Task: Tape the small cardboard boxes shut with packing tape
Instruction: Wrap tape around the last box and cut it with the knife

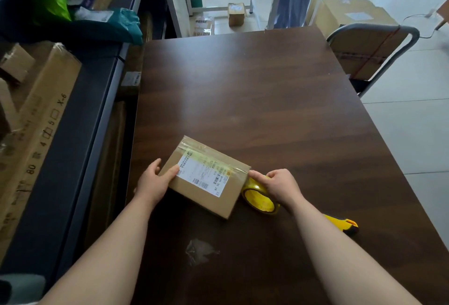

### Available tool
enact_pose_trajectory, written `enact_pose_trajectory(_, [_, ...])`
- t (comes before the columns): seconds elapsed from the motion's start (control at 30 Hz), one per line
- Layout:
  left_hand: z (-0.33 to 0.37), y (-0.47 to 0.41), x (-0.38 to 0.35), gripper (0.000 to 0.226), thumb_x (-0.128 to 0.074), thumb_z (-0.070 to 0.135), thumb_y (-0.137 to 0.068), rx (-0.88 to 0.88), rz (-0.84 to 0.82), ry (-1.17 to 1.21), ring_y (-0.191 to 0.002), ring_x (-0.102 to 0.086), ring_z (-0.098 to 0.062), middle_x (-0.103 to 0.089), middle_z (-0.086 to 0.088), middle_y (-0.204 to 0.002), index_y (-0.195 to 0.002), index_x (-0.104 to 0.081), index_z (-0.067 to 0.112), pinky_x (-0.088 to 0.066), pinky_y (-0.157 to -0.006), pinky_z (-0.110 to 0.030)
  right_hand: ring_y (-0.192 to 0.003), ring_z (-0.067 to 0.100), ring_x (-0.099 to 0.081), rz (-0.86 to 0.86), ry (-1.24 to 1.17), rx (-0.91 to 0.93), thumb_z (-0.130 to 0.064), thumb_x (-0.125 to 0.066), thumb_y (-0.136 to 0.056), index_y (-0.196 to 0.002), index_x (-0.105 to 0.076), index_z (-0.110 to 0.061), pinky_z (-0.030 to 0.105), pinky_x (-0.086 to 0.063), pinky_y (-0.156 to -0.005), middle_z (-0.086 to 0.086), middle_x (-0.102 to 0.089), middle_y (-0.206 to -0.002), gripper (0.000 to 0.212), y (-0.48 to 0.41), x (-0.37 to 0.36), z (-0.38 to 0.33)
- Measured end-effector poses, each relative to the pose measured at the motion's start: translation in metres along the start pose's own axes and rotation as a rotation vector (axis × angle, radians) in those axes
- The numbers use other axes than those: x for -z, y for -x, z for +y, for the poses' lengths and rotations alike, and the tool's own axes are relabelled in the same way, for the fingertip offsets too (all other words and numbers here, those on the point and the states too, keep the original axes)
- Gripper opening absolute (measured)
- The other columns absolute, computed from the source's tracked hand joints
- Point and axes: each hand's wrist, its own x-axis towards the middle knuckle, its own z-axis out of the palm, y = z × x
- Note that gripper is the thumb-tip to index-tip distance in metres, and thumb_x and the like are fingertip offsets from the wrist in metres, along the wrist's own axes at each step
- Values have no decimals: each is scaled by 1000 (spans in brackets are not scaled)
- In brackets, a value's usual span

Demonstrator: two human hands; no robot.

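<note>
my left hand [155, 179] grips the box [206, 178] by its near-left end, flat on the table [267, 100]. my right hand [279, 187] is wrapped over the tape roll [260, 199] at the box's right edge. if i pull crooked, the strip could wrinkle or miss the seam.

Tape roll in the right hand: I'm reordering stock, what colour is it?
Yellow; the tape roll shows best in the head view, held by the right hand.

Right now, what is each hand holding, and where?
The left hand grips the cardboard box at its left end. The right hand holds the yellow tape roll over its top rim.
</note>
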Motion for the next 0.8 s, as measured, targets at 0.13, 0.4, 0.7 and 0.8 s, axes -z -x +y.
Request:
enact_pose_trajectory(0.13, [20,28,-20,62,-58,41,-89,-318,306,-438,-137,-32,-29,-38,-6,-150,-145,-39,23,-24,-110,-47,-52,16,-42,11,-27,-9,-70,-63,-77,-47,-43,-16,31,-34,-55,-3,-40,-46,64,6,-1,-1])
enact_pose_trajectory(0.4, [19,92,-91,126,-39,88,-68,-488,67,-873,-146,17,-34,15,-16,-159,-152,10,9,5,-118,-46,-67,17,-55,39,-14,-30,-71,-55,-81,-54,-54,-19,31,-36,-56,-5,-54,-57,59,21,-3,-5])
enact_pose_trajectory(0.7, [22,95,-95,103,-40,64,-89,-460,51,-921,-143,20,-40,20,-22,-156,-149,16,3,4,-119,-52,-52,14,-41,81,-117,88,-59,-64,-83,-43,-45,-17,32,-31,-53,-8,-39,-42,60,35,0,8])
enact_pose_trajectory(0.8, [31,93,-76,97,-37,65,-91,-486,41,-862,-146,11,-37,12,-19,-159,-152,9,6,2,-119,-48,-47,12,-27,110,-251,190,-54,-71,-79,-38,-44,-16,31,-24,-51,-9,-25,-39,62,38,16,-12])
